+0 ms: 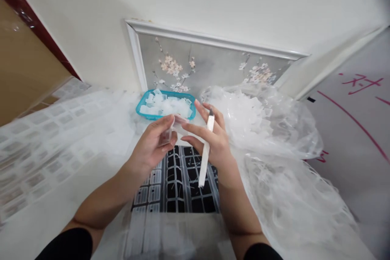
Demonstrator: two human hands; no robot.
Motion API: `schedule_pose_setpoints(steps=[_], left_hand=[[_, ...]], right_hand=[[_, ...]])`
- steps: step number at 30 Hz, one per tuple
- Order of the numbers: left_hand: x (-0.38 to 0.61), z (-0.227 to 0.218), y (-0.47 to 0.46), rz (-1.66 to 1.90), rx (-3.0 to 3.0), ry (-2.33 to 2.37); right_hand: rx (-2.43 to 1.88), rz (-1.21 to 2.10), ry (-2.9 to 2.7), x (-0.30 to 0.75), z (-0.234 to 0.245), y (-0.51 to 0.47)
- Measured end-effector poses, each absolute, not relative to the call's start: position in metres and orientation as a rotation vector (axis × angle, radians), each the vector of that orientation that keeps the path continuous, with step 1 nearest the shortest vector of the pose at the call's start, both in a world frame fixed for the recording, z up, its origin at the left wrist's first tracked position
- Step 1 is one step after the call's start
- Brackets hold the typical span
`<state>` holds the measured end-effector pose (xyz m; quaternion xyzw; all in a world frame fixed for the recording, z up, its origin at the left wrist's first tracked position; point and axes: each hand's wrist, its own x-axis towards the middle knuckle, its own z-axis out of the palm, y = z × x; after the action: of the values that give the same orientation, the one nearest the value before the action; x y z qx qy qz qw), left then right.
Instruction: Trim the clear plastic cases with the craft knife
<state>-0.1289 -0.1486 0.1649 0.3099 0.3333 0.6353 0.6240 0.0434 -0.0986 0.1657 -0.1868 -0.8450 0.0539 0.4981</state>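
Pinched between the thumb and fingers of my left hand (149, 140) is a small clear plastic box (165, 136). My right hand (217, 142) is closed on a slim white stick-like tool (205, 160) with a dark pointed tip, which lies slanted across its fingers. The right fingertips reach toward the box; whether they touch it I cannot tell. Just behind the hands, a blue basket (138, 109) holds a heap of small translucent plastic pieces (166, 105). Below them lie rows of clear compartments over black (174, 176), partly covered by my hands.
Sheets of clear plastic compartments (51, 146) spread along the left. On the right, an open clear bag (292, 134) holds translucent pieces, with another plastic bag (292, 203) in front. A flower-patterned framed panel (216, 65) and a white board with red marks (350, 138) stand behind.
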Motion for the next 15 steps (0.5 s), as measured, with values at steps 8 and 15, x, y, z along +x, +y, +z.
schedule_pose_setpoints(steps=[8, 15], left_hand=[[-0.13, 0.157, -0.139, 1.725, 1.405, 1.277], [-0.143, 0.165, -0.157, 2.009, 2.734, 1.284]], right_hand=[[-0.314, 0.491, -2.065, 0.038, 0.163, -0.09], [-0.297, 0.919, -1.948, 0.032, 0.162, -0.094]])
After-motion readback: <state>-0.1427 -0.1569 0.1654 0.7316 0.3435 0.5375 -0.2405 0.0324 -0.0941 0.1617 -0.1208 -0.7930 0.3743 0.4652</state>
